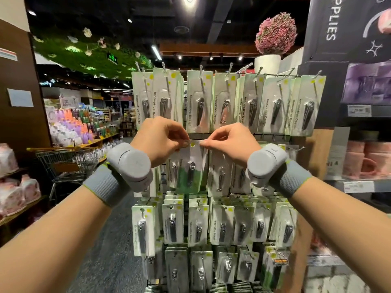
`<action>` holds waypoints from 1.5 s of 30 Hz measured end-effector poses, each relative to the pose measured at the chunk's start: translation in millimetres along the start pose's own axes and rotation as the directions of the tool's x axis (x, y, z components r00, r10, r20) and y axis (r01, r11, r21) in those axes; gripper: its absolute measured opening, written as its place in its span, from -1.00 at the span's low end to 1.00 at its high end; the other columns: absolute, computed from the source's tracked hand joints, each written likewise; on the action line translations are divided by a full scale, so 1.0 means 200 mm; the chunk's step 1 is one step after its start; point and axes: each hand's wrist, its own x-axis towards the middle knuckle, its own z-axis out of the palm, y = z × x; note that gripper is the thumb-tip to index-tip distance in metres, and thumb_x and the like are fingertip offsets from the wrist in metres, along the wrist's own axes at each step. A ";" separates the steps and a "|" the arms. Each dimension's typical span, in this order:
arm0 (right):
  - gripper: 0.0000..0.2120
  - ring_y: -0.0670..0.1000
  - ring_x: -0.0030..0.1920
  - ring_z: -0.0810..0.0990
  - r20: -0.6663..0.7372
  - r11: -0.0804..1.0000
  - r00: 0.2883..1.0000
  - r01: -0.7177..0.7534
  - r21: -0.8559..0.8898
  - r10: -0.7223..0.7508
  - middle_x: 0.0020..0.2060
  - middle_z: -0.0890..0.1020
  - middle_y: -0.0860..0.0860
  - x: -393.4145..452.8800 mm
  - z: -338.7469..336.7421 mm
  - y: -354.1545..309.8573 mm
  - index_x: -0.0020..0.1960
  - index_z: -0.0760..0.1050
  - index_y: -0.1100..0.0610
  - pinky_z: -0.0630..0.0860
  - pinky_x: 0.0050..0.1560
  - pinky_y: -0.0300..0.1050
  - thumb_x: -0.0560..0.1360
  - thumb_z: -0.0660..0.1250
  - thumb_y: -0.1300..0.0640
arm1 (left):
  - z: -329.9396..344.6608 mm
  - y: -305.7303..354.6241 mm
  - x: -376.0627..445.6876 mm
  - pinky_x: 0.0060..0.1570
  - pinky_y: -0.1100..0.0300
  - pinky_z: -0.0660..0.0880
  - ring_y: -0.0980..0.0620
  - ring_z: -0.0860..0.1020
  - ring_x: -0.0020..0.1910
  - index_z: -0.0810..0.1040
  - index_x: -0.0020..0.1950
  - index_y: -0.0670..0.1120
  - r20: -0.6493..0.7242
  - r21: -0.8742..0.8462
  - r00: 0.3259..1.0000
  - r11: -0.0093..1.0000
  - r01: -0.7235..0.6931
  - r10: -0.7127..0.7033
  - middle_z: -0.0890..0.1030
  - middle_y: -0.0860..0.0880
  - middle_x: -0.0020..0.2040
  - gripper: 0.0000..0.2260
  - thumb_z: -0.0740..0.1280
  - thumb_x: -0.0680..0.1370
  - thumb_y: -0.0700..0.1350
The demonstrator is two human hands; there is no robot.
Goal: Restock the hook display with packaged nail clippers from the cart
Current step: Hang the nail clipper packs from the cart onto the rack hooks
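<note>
While both my hands are raised to the second row of the hook display (pixel 275 136), my left hand (pixel 160 140) and my right hand (pixel 230 142) each pinch a top corner of one packaged nail clipper (pixel 191 163). My left thumb and forefinger are clamped on the card's upper left edge, my right fingertips (pixel 203 142) on its upper right edge, and the yellow-dotted top of the card sits between them. From my fingers the pack hangs straight down, its clipper below and between my wrists. Just above my knuckles hangs the top row of packs (pixel 222 102); beside my right fingers and below both wrists hang more packs. Well off past my left wrist stands the wire cart (pixel 63 163). Grey bands with round pods wrap both my wrists.
</note>
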 end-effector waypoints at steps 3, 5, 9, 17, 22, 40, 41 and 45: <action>-0.83 0.01 -0.18 0.64 0.010 0.999 1.000 0.022 -0.038 -0.021 -0.25 0.69 0.05 0.01 0.01 -0.02 -0.18 0.67 0.17 0.58 -0.03 -0.09 0.39 0.49 0.05 | -0.01 0.00 0.00 0.00 0.15 0.57 0.07 0.63 -0.18 0.69 -0.10 -0.09 -0.030 0.073 0.999 0.997 -0.027 0.029 0.69 -0.02 -0.20 -0.91 0.47 0.42 -0.20; -0.84 0.02 -0.13 0.65 0.022 0.998 0.999 0.035 -0.059 -0.033 -0.22 0.70 0.06 0.01 0.01 -0.04 -0.16 0.67 0.16 0.58 0.03 -0.06 0.38 0.50 0.06 | -0.02 0.00 0.01 -0.02 0.26 0.52 0.09 0.62 -0.18 0.69 -0.11 -0.08 -0.044 0.110 0.998 0.993 -0.035 0.040 0.68 -0.01 -0.19 -0.92 0.47 0.42 -0.21; -0.87 -0.05 -0.15 0.62 0.038 0.995 0.998 0.055 -0.081 -0.052 -0.19 0.69 0.04 0.02 0.00 -0.04 -0.14 0.66 0.14 0.56 0.05 -0.09 0.38 0.50 0.09 | -0.03 0.01 0.02 -0.08 0.36 0.44 0.12 0.61 -0.20 0.70 -0.11 -0.07 -0.026 0.153 0.999 0.987 -0.037 0.041 0.67 0.02 -0.21 -0.92 0.48 0.42 -0.20; -0.88 0.03 -0.10 0.65 0.063 0.996 0.996 0.066 -0.053 -0.062 -0.19 0.69 0.06 0.02 -0.02 -0.02 -0.13 0.67 0.17 0.56 0.08 -0.05 0.39 0.49 0.13 | -0.02 0.03 0.02 -0.14 0.45 0.47 0.22 0.59 -0.21 0.69 -0.10 -0.07 0.036 0.100 0.999 0.995 -0.004 0.001 0.67 0.03 -0.22 -0.91 0.48 0.41 -0.18; -0.72 0.03 -0.24 0.56 0.002 0.995 0.997 0.073 0.063 -0.073 -0.24 0.68 0.18 -0.05 -0.13 0.05 -0.17 0.68 0.19 0.52 -0.09 0.01 0.49 0.36 -0.02 | 0.03 0.09 0.03 -0.08 0.38 0.52 0.21 0.61 -0.22 0.68 -0.13 -0.04 0.067 0.004 0.997 0.999 -0.034 0.034 0.67 0.05 -0.23 -0.90 0.48 0.41 -0.21; -0.91 -0.13 -0.40 0.55 -0.045 0.997 0.997 -0.060 -0.057 0.057 -0.45 0.62 -0.06 -0.34 -0.84 0.40 -0.22 0.62 0.20 0.50 -0.27 -0.25 0.34 0.52 0.22 | 0.56 0.70 0.24 -0.14 0.27 0.50 0.08 0.59 -0.28 0.69 -0.12 -0.08 0.120 -0.037 0.950 0.957 -0.287 0.290 0.65 0.00 -0.28 -0.95 0.45 0.44 -0.19; -0.91 -0.10 -0.38 0.56 -0.059 0.994 0.996 -0.077 -0.079 0.072 -0.44 0.63 -0.05 -0.34 -0.85 0.44 -0.24 0.62 0.17 0.54 -0.21 -0.16 0.34 0.53 0.21 | 0.60 0.73 0.25 -0.09 0.22 0.51 0.04 0.61 -0.22 0.69 -0.11 -0.07 0.124 0.014 0.947 0.954 -0.301 0.297 0.67 -0.01 -0.24 -0.95 0.45 0.45 -0.17; -0.87 -0.04 -0.35 0.58 -0.112 0.985 0.988 -0.118 -0.124 0.104 -0.40 0.64 -0.02 -0.32 -0.89 0.53 -0.32 0.60 0.06 0.59 -0.08 0.01 0.33 0.54 0.19 | 0.71 0.78 0.31 -0.01 0.08 0.53 -0.08 0.61 -0.08 0.68 -0.10 -0.01 0.122 0.160 0.951 0.940 -0.303 0.285 0.67 -0.03 -0.13 -0.94 0.43 0.46 -0.12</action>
